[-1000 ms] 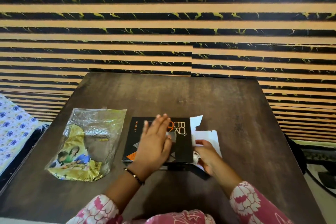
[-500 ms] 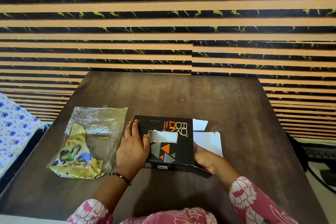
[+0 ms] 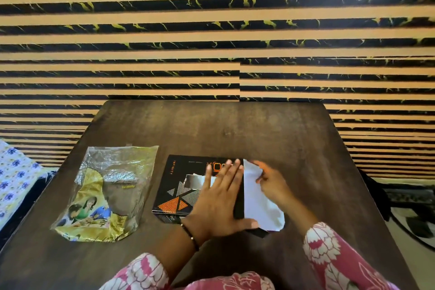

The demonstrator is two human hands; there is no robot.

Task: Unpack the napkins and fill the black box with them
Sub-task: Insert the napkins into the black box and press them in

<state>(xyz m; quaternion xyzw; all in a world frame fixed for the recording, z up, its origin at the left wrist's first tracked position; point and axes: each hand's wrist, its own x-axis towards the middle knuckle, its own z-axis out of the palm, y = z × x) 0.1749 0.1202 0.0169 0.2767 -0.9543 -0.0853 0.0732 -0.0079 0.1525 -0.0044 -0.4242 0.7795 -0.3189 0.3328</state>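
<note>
On the black box (image 3: 179, 186) at mid-table my left hand (image 3: 217, 205) lies flat, fingers spread; my right hand (image 3: 270, 183) pinches a white napkin (image 3: 256, 198) at its right edge. Left lies the emptied wrapper (image 3: 106, 190).

1. I can read "INFINITY" in small orange letters, running sideways along the nine o'clock edge of the black box (image 3: 179, 186) lid.
2. Larger orange lettering toward the lid's twelve o'clock edge is half covered by my left hand (image 3: 220, 202); I cannot read it.
3. Script on the plastic napkin wrapper (image 3: 106, 193) is too blurred to read.
</note>
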